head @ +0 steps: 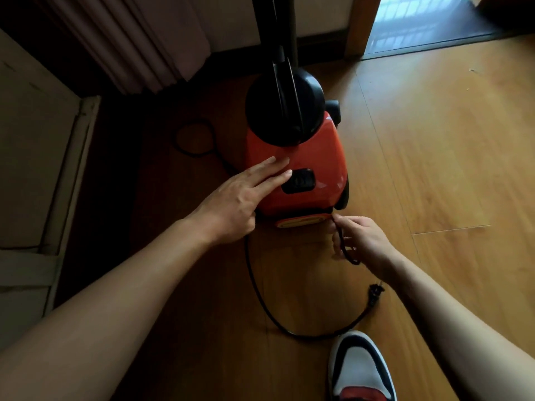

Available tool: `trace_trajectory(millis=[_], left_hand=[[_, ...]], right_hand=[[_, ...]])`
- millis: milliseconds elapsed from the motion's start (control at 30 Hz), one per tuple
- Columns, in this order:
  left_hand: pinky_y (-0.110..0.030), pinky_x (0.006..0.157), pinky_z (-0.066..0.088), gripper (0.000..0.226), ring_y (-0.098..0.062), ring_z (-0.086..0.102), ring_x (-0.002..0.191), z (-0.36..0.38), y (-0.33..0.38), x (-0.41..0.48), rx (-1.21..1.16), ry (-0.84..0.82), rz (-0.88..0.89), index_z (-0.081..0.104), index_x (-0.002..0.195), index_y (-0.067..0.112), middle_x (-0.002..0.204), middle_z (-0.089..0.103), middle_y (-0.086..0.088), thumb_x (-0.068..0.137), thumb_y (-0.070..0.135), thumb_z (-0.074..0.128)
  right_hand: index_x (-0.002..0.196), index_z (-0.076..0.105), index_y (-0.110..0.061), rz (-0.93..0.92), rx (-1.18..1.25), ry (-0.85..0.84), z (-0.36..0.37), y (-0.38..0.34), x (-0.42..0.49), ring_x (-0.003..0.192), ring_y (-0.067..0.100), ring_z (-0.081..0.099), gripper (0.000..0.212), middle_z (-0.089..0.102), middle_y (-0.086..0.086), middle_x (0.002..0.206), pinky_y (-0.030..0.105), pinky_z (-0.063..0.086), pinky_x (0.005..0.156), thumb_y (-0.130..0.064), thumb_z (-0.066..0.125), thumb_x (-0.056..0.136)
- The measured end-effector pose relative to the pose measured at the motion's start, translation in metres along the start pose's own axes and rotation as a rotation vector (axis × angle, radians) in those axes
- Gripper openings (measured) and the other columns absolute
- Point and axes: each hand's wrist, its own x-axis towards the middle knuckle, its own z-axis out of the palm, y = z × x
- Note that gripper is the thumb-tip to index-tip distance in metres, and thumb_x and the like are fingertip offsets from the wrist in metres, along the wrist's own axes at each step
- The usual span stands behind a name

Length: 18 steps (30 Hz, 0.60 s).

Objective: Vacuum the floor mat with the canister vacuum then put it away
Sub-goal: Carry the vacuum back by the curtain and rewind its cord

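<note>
An orange canister vacuum [312, 157] with a black dome top stands on the wooden floor, its black hose and tube rising toward the top of the view. My left hand [237, 198] rests flat on the orange body, straight fingers beside the black button [298, 181]. At the vacuum's near end my right hand [359, 241] pinches the black power cord [260, 290]. The cord loops over the floor to its plug [375, 293], which lies loose. No floor mat is in view.
A white, black and red shoe [360, 369] is at the bottom edge, next to the cord loop. A curtain [139, 41] hangs at the back left above another cord loop [194, 137]. A pale cabinet [31, 169] stands left. A doorway [419, 21] opens at back right.
</note>
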Motion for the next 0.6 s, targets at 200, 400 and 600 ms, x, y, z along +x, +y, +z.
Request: trace_trajectory(millis=[200, 400, 600], left_hand=[[-0.041, 0.123, 0.023, 0.083, -0.016, 0.014, 0.152, 0.012, 0.016, -0.007, 0.095, 0.145, 0.017, 0.033, 0.153, 0.017, 0.163, 0.022, -0.001, 0.078, -0.008, 0.059], [-0.046, 0.118, 0.032, 0.069, -0.023, 0.033, 0.145, 0.028, 0.035, -0.017, 0.106, 0.261, 0.005, 0.048, 0.143, 0.011, 0.155, 0.035, -0.007, 0.077, -0.005, 0.059], [-0.032, 0.101, 0.045, 0.057, -0.026, 0.051, 0.123, 0.039, 0.019, -0.025, -0.013, 0.453, -0.259, 0.055, 0.133, 0.008, 0.137, 0.047, -0.009, 0.078, -0.004, 0.064]], right_hand=[[0.097, 0.071, -0.012, -0.128, -0.669, 0.123, -0.025, 0.026, 0.014, 0.081, 0.016, 0.073, 0.032, 0.077, 0.001, 0.088, 0.035, 0.061, 0.079, -0.029, 0.047, 0.107], [0.107, 0.069, -0.015, -0.093, -0.793, 0.368, -0.023, 0.041, 0.032, 0.097, 0.024, 0.067, 0.025, 0.070, 0.004, 0.105, 0.037, 0.057, 0.082, -0.037, 0.061, 0.099], [0.087, 0.064, -0.015, -0.008, -0.684, 0.341, 0.012, 0.032, 0.048, 0.079, 0.028, 0.069, 0.037, 0.069, 0.007, 0.088, 0.042, 0.060, 0.070, -0.051, 0.057, 0.093]])
